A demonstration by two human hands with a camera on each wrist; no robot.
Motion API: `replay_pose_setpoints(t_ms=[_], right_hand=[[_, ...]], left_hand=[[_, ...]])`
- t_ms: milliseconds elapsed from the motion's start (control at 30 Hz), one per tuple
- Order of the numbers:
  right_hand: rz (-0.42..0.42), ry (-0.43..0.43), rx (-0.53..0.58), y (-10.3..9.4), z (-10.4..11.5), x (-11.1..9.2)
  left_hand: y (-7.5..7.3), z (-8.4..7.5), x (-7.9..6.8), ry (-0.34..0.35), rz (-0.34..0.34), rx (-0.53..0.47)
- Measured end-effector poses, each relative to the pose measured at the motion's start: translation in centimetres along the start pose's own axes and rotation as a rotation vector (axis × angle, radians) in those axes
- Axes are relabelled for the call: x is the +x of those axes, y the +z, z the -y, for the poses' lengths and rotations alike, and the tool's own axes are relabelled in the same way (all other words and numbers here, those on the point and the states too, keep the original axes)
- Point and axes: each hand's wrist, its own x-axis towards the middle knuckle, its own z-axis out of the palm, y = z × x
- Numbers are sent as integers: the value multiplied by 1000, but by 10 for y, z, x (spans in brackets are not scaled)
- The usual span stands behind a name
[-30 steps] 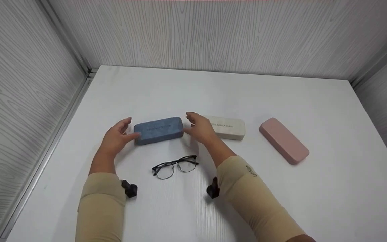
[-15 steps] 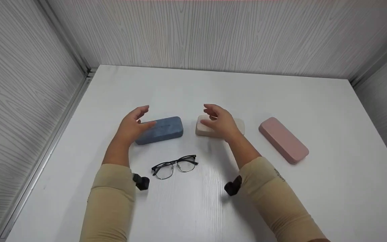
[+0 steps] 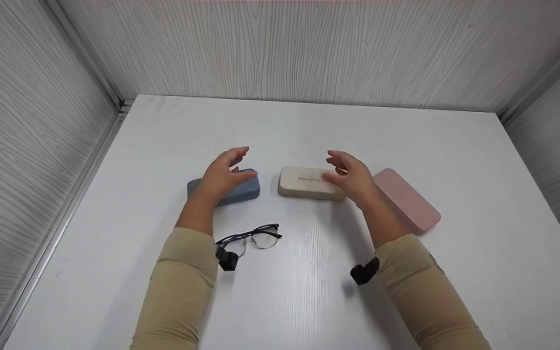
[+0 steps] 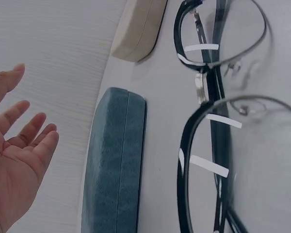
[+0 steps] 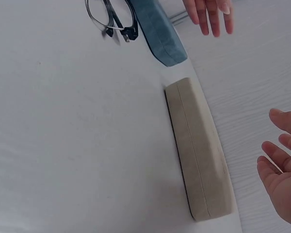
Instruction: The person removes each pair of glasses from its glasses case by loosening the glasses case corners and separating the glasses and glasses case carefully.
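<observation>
A blue glasses case (image 3: 241,193) lies closed on the white table, and my left hand (image 3: 221,176) hovers above it, covering its middle in the head view. In the left wrist view that hand (image 4: 19,150) shows loosely bent fingers with nothing between them. Beside the blue case rests a cream glasses case (image 3: 304,183) with lettering on its lid. Over its right end hangs my right hand (image 3: 355,180), thumb and fingers apart and holding nothing. Black-framed glasses (image 3: 263,238) lie folded in front of the blue case, partly hidden by the left wrist camera.
A pink glasses case (image 3: 411,204) lies at an angle behind my right forearm. Wood-grained panels (image 3: 280,48) wall the table (image 3: 280,126) at the back and on both sides. Each sleeve carries a small black camera (image 3: 365,271) at the wrist.
Both hands have moved to the right, the left one from the blue case's left end to above it, the right one across the cream case. The cases and glasses keep their places.
</observation>
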Motion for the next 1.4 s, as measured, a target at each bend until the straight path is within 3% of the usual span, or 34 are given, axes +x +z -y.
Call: replay_pose_setpoints(t_ms=[200,533,1000,1400], right_hand=[[-24,14,0,-13,-12,-5],[-28,120,-45,-18,-34,-8],[52,229,-128,-10,-52,-8],[65,157,-278,-2,-57,-8]], left_hand=[[17,0,5,12,18,-16],[42,6,14,43,41,-69],[68,10,16,-45,92,-5],[83,11,18,-37,112,234]])
